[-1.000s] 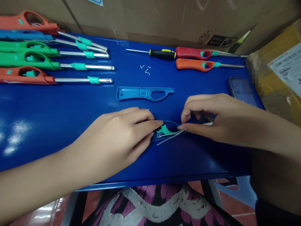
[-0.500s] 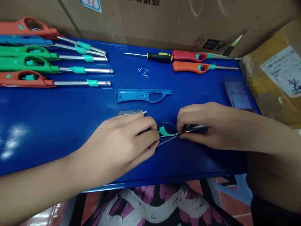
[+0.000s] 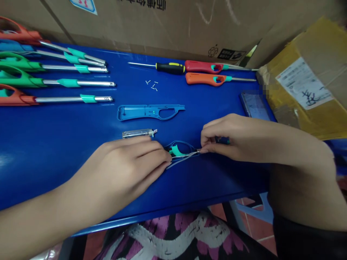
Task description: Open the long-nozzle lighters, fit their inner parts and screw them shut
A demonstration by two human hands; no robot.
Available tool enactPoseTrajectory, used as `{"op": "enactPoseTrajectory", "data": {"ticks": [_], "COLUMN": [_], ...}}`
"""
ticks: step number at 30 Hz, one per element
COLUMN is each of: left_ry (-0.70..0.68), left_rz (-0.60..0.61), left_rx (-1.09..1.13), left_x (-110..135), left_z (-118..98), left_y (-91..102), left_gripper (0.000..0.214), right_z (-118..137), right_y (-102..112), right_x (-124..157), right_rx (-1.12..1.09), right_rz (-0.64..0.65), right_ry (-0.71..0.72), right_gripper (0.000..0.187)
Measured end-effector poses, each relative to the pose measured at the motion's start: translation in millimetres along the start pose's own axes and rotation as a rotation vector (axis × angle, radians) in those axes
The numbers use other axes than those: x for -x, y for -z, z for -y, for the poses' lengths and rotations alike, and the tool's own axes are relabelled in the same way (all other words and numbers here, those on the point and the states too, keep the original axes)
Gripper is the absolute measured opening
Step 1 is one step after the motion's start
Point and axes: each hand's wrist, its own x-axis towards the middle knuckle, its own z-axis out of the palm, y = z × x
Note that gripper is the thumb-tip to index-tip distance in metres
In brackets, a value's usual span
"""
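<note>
My left hand (image 3: 127, 164) rests on the blue table (image 3: 54, 144), fingers pinched on the handle end of an opened blue lighter half (image 3: 181, 148) with a teal trigger and thin white wires. My right hand (image 3: 230, 139) is closed on the lighter's metal tube end, just right of the trigger loop. Behind them lie a clear fuel cartridge (image 3: 138, 133) and the separate blue lighter shell half (image 3: 150, 111). Several tiny screws (image 3: 152, 85) sit further back.
Several long-nozzle lighters (image 3: 54, 83) in orange, blue and green lie at the back left. A screwdriver (image 3: 159, 66) and two red and orange lighters (image 3: 214, 74) lie at the back. A phone (image 3: 255, 105) and a yellow parcel (image 3: 303, 83) are on the right. Cardboard boxes (image 3: 162, 25) stand behind.
The view has shifted, so everything sits further left. My left hand has moved off the clear cartridge, which now shows. My right hand's fingers have closed tighter onto the tube.
</note>
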Motion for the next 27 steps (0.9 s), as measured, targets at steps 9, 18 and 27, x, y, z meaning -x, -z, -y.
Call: {"op": "enactPoseTrajectory", "data": {"ticks": [9, 18, 27], "left_ry": [0.0, 0.028, 0.113], "left_rz": [-0.023, -0.032, -0.059], "left_rx": [-0.031, -0.046, -0.003], "left_x": [-1, -3, 3], "left_z": [4, 8, 9], "left_y": [2.6, 3.1, 1.0], "left_gripper": [0.029, 0.028, 0.021], "right_z": [-6, -6, -13], "right_y": [9, 10, 11], "right_x": [4, 7, 2], "right_rx": [-0.032, -0.044, -0.108], "right_rz": [0.024, 0.08, 0.095], "right_ry": [-0.099, -0.097, -0.085], "right_gripper": [0.018, 0.011, 0.017]}}
